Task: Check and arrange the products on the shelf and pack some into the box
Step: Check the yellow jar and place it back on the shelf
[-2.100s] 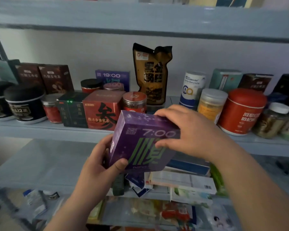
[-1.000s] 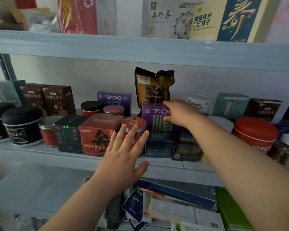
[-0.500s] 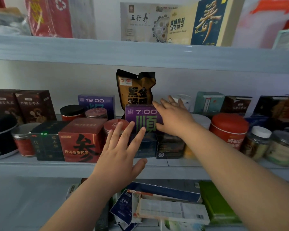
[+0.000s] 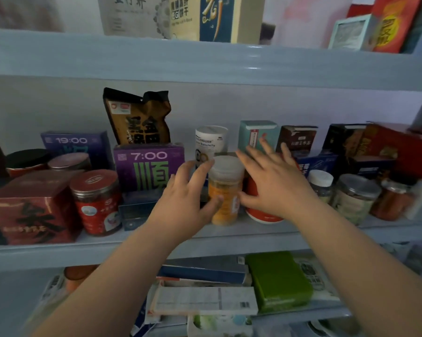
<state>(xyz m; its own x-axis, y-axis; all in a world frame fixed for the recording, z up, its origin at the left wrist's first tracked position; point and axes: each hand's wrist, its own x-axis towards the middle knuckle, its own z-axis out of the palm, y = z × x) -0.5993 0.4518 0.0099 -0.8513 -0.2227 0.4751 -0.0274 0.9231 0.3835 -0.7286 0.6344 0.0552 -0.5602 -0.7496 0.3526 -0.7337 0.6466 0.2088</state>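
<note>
**Middle shelf (image 4: 59,254), arranging step.** Both grips reach for the jar (image 4: 225,188). It stands upright near the shelf's front edge, at 3 o'clock of the purple box (image 4: 149,166). The white canister (image 4: 211,142) is behind it at 12 o'clock, and the red tub (image 4: 261,210) is just beside it at 3 o'clock.

The left grip (image 4: 185,203) is apart, fingers spread, at the jar's 9 o'clock. Its thumb touches or nearly touches the lower wall. The right grip (image 4: 278,186) is likewise apart at 3 o'clock, thumb by the jar's side. Neither is clamped on it.

Judged step: taking up the next product to check. The next move calls for closing on the wall below the lid and lifting straight up, clear of the close neighbours.

The jar is a clear cylinder with a pale translucent lid and orange-yellow contents. Its label is unreadable.
</note>
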